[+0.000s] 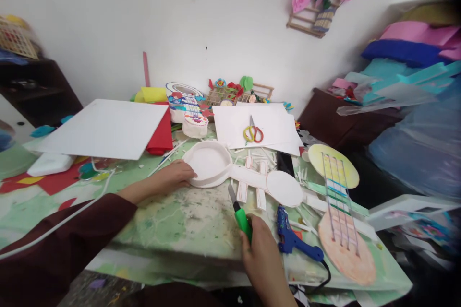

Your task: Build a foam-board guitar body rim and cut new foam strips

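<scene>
My right hand [260, 244] is wrapped round the green handle of a craft knife [242, 218], whose blade points up and away from me. With fingers over the rim, my left hand [178, 173] grips the left side of a white guitar-shaped piece [248, 173]. That piece lies flat, with a shallow walled round body at the left and a flat oval at the right end. Two white strips [244, 188] with reddish edges lie across its narrow neck. To the right of my right hand is a blue glue gun [293, 236], not touched by either hand.
Scissors [253, 132] lie on white sheets [223, 124] at the back. A large white board [108, 127] rests at the left. A decorated model guitar [192, 112] stands behind, and a coloured flat one [345, 244] lies at the right. A white cable [72, 220] crosses my left sleeve.
</scene>
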A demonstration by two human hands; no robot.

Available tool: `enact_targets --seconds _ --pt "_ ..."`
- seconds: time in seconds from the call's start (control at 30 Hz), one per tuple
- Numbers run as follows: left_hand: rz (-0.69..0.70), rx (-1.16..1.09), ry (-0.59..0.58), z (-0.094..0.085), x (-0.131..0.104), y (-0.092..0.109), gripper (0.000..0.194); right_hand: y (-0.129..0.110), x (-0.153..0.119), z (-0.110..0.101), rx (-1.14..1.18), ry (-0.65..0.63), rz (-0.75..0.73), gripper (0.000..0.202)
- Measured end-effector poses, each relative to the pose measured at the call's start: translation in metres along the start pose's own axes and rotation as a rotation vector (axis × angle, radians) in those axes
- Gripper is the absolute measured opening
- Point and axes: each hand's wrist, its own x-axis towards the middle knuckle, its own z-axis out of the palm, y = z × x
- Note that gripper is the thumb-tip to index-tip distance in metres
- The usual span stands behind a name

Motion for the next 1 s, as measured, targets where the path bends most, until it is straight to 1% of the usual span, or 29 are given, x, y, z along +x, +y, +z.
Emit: enact_targets --seconds 0.07,0.2,0.37,0.5,0.63,0.77,0.9,0.93,1.0 --pt "-0.016 0.016 0.001 -0.003 -0.001 -0.003 0.022 0.002 -0.002 -0.003 0.042 0.012 0.006 0.026" --pt "-0.041 0.02 -0.04 -0.005 -0.003 -0.012 0.019 0.008 -0.007 -0.008 0.093 0.027 -0.001 0.024" --pt "-0.039 0.014 -0.036 -0.001 -0.004 -0.02 0.026 0.012 -0.015 -0.015 0.139 0.027 0.004 0.026" --pt "-0.05 -0.014 -0.034 0.002 -0.002 -0.021 0.03 0.014 -0.021 -0.021 0.145 0.054 0.003 0.028" --pt "-0.066 -0.016 -0.074 0.0 -0.002 -0.02 0.029 0.014 -0.024 -0.025 0.138 0.06 0.017 0.029" --pt "-0.076 -0.114 -0.131 -0.007 -0.001 -0.025 0.027 0.014 -0.025 -0.026 0.143 0.054 0.024 0.029" --pt "-0.069 -0.18 -0.191 -0.018 0.006 -0.03 0.028 0.011 -0.024 -0.026 0.139 0.015 0.015 0.03" --pt "-0.057 -0.183 -0.199 -0.02 0.008 -0.03 0.028 0.009 -0.022 -0.027 0.129 -0.007 0.0 0.03" --pt "-0.056 -0.2 -0.178 -0.021 0.015 -0.028 0.027 0.003 -0.017 -0.03 0.091 -0.084 -0.049 0.031"
